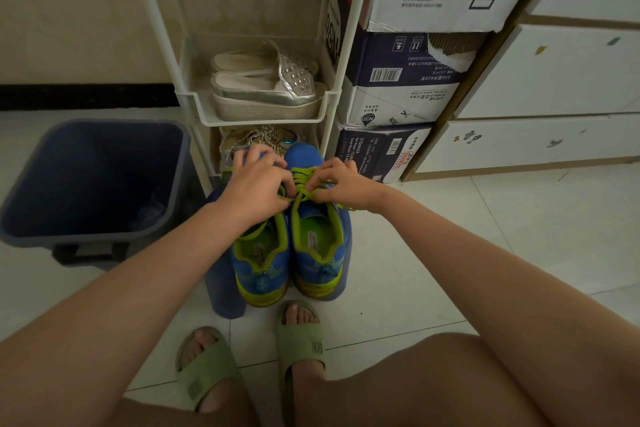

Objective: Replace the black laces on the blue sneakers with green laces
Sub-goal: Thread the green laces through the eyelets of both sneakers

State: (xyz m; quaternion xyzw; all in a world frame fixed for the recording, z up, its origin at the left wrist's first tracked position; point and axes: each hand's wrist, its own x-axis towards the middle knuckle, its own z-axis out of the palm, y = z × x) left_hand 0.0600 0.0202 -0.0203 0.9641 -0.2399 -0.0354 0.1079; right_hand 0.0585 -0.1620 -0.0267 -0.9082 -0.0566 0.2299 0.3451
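Two blue sneakers with green lining stand side by side on a blue stool (221,298), heels toward me: the left sneaker (260,267) and the right sneaker (320,253). Green laces (302,184) run across the right sneaker's eyelets. My left hand (258,184) and my right hand (341,184) meet over that shoe's tongue, each pinching a strand of the green lace where the strands cross. A loose lace end (346,207) trails under my right wrist. No black laces are visible.
A dark blue bin (93,184) stands at the left. Behind the sneakers is a white rack (263,114) holding silver sandals (266,87). Stacked cardboard boxes (398,87) and white drawers (540,80) are at the right. My feet in green slippers (301,340) rest on the tiled floor.
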